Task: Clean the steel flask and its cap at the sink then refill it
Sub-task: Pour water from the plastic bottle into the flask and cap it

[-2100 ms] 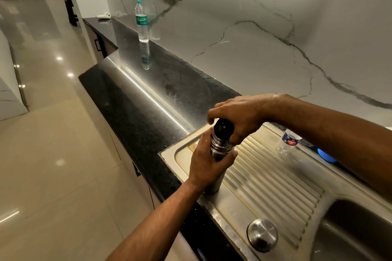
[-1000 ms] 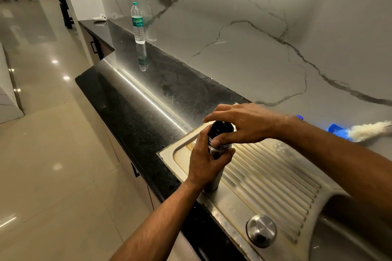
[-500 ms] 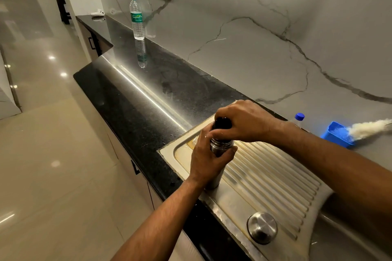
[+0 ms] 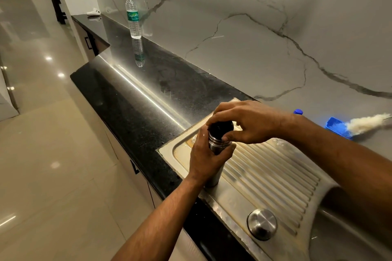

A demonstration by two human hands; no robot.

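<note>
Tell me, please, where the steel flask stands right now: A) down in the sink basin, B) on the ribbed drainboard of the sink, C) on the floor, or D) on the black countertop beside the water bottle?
B: the steel flask stands upright on the ribbed drainboard, with the left hand round its body and the right hand on its black cap.

Dim, warm indoor light with strong wide-angle bending.
A bright glare streak runs along the black counter (image 4: 148,95); floor (image 4: 48,154) shows lamp reflections; edges look soft.

2 bare forearms — no sleeves, rings or watch visible
</note>
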